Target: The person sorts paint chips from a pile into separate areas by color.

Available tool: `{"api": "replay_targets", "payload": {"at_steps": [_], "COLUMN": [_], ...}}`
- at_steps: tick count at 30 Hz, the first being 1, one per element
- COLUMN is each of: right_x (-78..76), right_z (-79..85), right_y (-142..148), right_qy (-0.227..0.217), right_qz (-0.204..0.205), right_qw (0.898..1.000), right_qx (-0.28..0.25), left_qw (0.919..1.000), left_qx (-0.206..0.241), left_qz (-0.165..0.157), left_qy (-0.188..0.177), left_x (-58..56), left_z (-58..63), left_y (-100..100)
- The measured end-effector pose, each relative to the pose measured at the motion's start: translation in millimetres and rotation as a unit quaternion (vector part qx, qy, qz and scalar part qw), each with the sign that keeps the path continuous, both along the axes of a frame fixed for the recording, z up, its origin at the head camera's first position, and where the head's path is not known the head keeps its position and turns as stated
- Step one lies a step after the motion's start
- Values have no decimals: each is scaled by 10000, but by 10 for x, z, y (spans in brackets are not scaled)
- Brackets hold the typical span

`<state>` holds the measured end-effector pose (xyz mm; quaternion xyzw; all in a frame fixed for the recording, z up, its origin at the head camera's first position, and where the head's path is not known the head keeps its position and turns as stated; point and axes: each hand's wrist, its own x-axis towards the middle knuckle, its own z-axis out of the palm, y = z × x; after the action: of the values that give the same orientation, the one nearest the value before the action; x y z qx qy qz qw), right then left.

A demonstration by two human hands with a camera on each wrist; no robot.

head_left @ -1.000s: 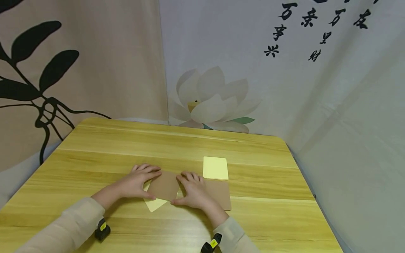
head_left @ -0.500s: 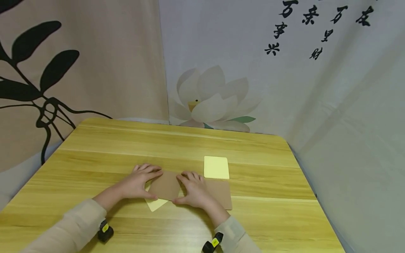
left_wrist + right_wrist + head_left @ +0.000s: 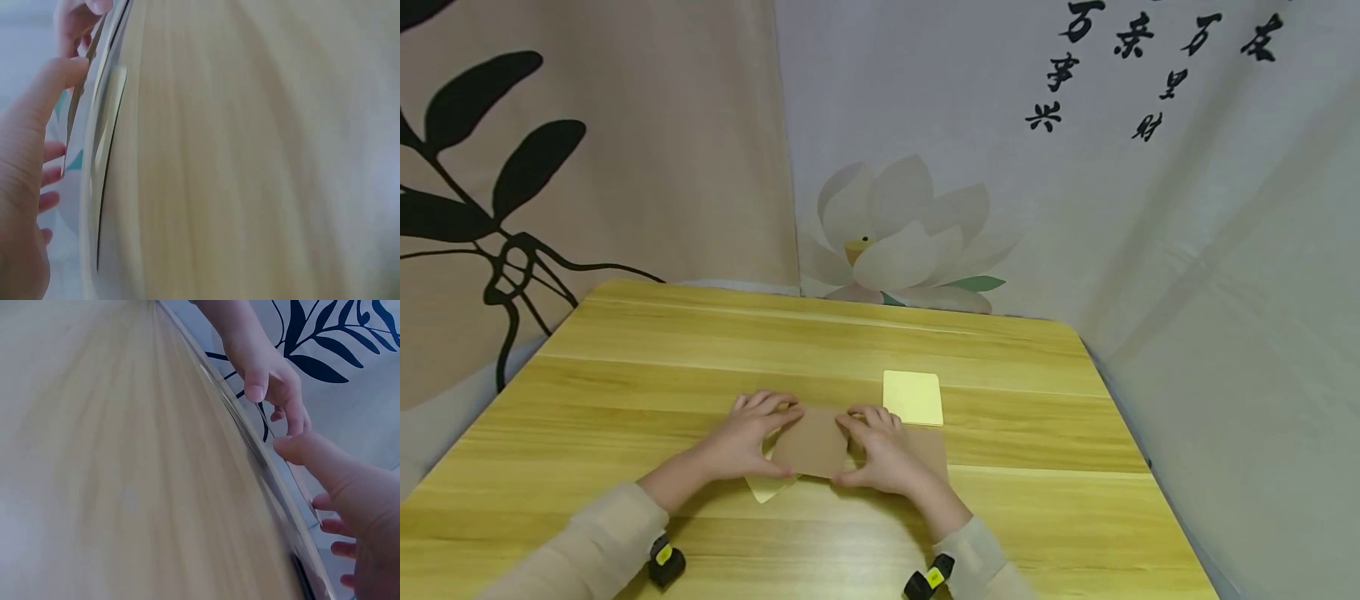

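A thin brown square card [image 3: 811, 443] spans the space between both hands in the head view. My left hand [image 3: 745, 437] pinches its left side, thumb at the near edge and fingers at the far edge. At its right side my right hand [image 3: 883, 450] pinches it the same way. The wrist views show the card [image 3: 77, 103] edge-on, raised above the tabletop. A pale yellow square card [image 3: 763, 487] lies partly hidden under the brown card and left hand. Beneath the right hand and forearm, another brown card [image 3: 931, 450] is partly covered.
Another pale yellow card [image 3: 912, 397] lies beyond the right hand, its near edge meeting the covered brown card. The wooden table [image 3: 1037, 400] ends at a printed curtain [image 3: 910, 125] behind. Black wrist cameras [image 3: 666, 562] are strapped to both sleeves.
Both hands and the brown card between them have shifted right in the last half second. The right hand now covers more of the other brown card; the other cards stay put.
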<state>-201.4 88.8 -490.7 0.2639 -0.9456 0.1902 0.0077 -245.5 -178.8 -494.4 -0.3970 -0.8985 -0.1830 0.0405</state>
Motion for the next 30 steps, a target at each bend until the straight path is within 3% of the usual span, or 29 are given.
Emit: {"api": "replay_targets", "payload": {"at_steps": [10,30], "right_x": [62,174], "right_z": [98,77], "right_y": [267,821], "right_qy": [-29,-116], "right_qz": [138,272], "right_qw": [9999,9985], "right_qx": [-49,-455], "left_qw": [9997,9988], "left_qx": [166,390], "left_qz": [16,47], "left_qy": [177,291], "left_x": [108,252], "left_z": [26,-17], "left_y": [251,808]}}
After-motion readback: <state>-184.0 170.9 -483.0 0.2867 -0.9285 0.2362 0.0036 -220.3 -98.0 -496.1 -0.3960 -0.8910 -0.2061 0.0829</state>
